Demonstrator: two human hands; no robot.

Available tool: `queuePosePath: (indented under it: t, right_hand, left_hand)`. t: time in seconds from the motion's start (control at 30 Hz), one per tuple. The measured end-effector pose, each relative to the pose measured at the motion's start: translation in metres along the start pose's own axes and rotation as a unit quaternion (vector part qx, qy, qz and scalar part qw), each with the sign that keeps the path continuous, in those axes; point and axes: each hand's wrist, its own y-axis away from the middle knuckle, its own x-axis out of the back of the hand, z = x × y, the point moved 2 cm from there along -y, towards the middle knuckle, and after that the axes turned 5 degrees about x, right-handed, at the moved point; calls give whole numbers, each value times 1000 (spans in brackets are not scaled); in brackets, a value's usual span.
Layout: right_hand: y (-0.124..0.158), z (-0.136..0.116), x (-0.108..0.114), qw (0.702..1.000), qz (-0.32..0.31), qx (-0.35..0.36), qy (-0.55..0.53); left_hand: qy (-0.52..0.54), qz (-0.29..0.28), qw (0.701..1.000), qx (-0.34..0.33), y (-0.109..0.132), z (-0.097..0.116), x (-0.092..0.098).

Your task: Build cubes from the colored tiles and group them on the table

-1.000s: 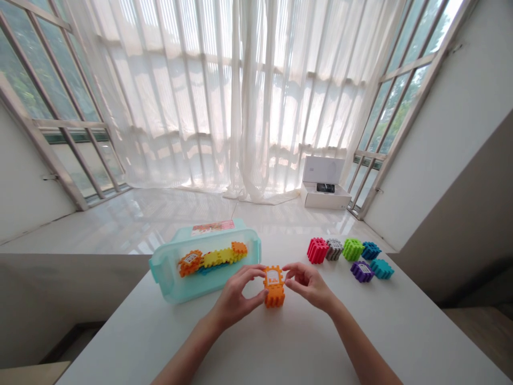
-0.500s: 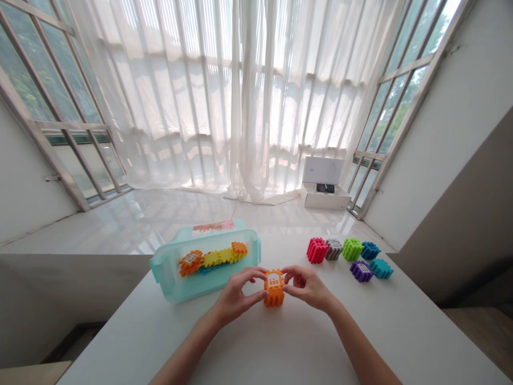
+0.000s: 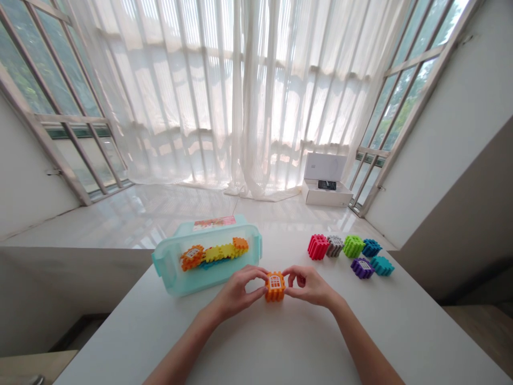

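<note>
An orange block cube with notched edges and a white window panel is between my hands, over the near middle of the white table. My left hand grips its left side with thumb and fingertips. On the opposite side, the thumb and index finger of my right hand pinch the same cube, the other fingers curled in. To the left stands a pale teal plastic tub. Inside it lie orange pieces, yellow pieces and some blue ones underneath.
At the right of the table stand red, grey, green, blue, purple and teal blocks. Behind, on the sill, an opened white box holds a dark phone-like device before the curtain.
The orange cube has tilted in my hands, so its window panel faces me more. Both hands keep their hold. The whole view has shifted slightly.
</note>
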Motion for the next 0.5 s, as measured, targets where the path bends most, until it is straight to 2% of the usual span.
queuePosePath:
  t: [0.5]
  right_hand:
    - [2,-1,0,999,-6,14,38]
  left_hand:
    - [-20,-13,1000,4,1,-1,-2]
